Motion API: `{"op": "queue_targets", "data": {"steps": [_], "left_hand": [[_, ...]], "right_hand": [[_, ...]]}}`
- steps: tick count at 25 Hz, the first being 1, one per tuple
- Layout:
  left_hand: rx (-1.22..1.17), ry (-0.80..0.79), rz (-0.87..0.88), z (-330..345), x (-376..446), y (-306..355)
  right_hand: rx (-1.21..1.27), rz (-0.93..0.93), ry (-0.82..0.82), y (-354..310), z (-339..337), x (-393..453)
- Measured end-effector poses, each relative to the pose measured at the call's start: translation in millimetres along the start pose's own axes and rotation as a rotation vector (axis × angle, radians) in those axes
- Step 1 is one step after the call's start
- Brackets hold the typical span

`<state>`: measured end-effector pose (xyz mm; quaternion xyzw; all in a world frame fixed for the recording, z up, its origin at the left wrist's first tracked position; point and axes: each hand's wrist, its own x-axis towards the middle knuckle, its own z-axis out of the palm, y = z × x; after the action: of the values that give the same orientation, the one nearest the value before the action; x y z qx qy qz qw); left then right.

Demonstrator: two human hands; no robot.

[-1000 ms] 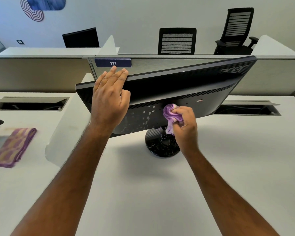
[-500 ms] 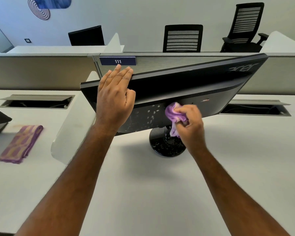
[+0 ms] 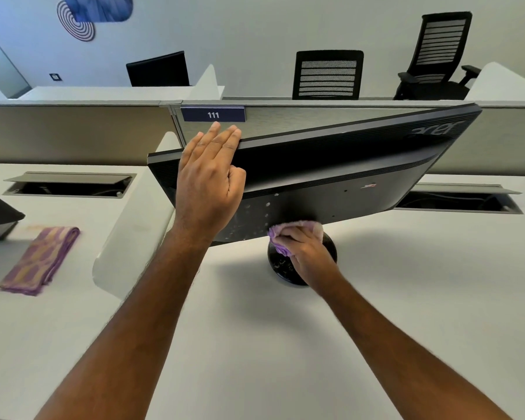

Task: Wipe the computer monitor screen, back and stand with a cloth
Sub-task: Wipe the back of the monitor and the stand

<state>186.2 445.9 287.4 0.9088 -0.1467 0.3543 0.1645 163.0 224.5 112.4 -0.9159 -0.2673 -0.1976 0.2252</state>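
Note:
A black monitor (image 3: 340,165) stands on the white desk with its back toward me, tilted, and its screen is hidden. My left hand (image 3: 208,184) lies flat on the back near the top left edge, fingers straight and reaching over the rim. My right hand (image 3: 305,254) grips a bunched purple cloth (image 3: 281,237) under the monitor's lower edge, pressed where the stand neck meets the round black base (image 3: 281,266). The hand and cloth hide the neck.
A second folded purple cloth (image 3: 40,259) lies on the desk (image 3: 406,298) at the left, beyond a white divider fin (image 3: 134,234). Open cable troughs (image 3: 70,184) sit behind on both sides. A grey partition with a "111" label (image 3: 212,114) runs behind; office chairs (image 3: 328,74) stand beyond.
My right hand with the cloth has moved down from the monitor's back to the stand neck just above the base. My left hand has kept its place on the monitor.

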Motion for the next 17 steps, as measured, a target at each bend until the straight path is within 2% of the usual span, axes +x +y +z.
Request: {"op": "queue_targets", "data": {"steps": [2,4,8,10,14,17], "left_hand": [[-0.008,0.003,-0.001,0,0,0],[-0.01,-0.003,-0.002,0,0,-1],[-0.006,-0.001,-0.009,0,0,-2],[-0.013,-0.007,-0.014,0,1,-1],[-0.023,-0.031,-0.028,-1,0,-3],[-0.023,-0.032,-0.027,-2,0,-9]], "right_hand": [[0.004,0.074,-0.062,5,3,-7],[0.046,0.082,0.0,2,-12,-3],[0.132,0.002,0.424,-30,-73,22],[0.084,-0.061,0.483,-42,-85,38],[-0.05,-0.18,0.305,-41,-52,49],[-0.095,-0.209,0.08,-30,-21,36]]}}
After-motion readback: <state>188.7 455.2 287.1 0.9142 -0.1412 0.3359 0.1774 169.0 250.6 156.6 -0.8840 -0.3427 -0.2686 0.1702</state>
